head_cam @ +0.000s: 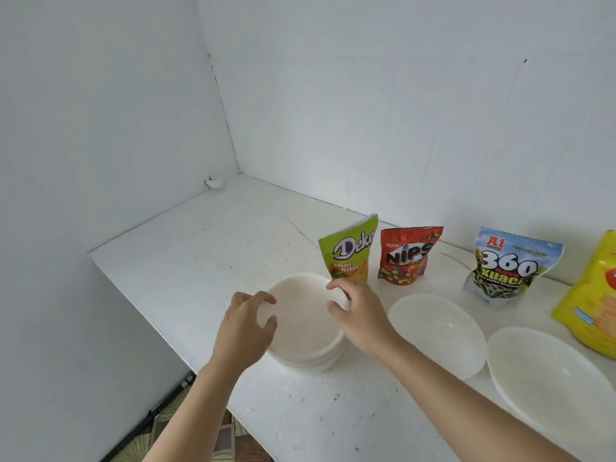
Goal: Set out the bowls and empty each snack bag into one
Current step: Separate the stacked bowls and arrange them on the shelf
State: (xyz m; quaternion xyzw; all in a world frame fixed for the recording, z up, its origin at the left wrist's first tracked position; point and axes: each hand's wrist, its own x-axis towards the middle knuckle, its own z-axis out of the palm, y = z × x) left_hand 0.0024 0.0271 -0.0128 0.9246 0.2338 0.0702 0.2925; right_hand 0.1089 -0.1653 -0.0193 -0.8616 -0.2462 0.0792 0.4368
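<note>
A stack of white bowls [301,328] stands on the white table [200,261] near its front left edge. My left hand [248,325] curls over the stack's left rim, thumb and fingers on either side of it. My right hand [358,311] grips the right rim between thumb and fingers. Two single white bowls, one [436,331] in the middle and one [550,375] further right, sit empty on the table. Behind them stand a green Deka bag [350,251], a red Nips bag [408,256], a blue-white Kuaci bag [510,268] and a yellow bag [593,295] cut off by the right edge.
White walls close the table at the back and on the left, meeting in a corner [238,173]. The table's front left edge drops to a patterned floor [186,425]. A small white scrap [215,183] lies in the far corner.
</note>
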